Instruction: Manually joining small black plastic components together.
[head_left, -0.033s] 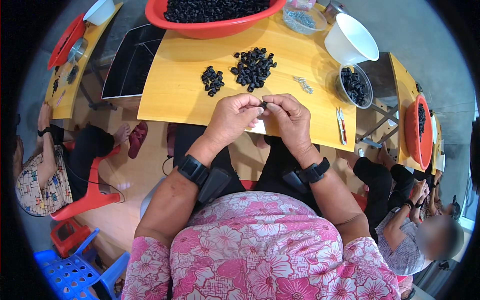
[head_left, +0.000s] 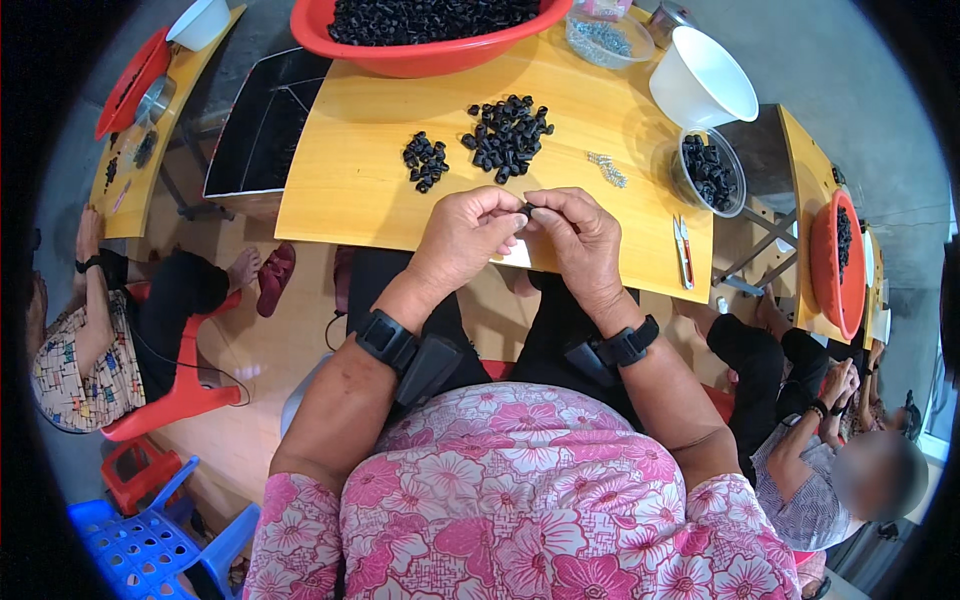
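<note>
At the near edge of the wooden table (head_left: 360,215), my left hand (head_left: 466,228) and my right hand (head_left: 578,232) meet, thumbs and forefingers pinched together. Between their fingertips is a small black plastic piece (head_left: 527,209), mostly covered by the fingers. Just beyond the hands lie a larger pile of black pieces (head_left: 508,137) and, to its left, a smaller pile of similar pieces (head_left: 425,162). A little heap of shiny metal parts (head_left: 607,169) rests to the right. Small snips with red handles (head_left: 684,252) lie near the right table edge.
A red basin (head_left: 430,62) full of black pieces stands at the far side. To the right are a clear tub (head_left: 712,172) of black parts, a white bowl (head_left: 703,78) and a clear container of metal parts (head_left: 605,42). People sit at other tables on both sides.
</note>
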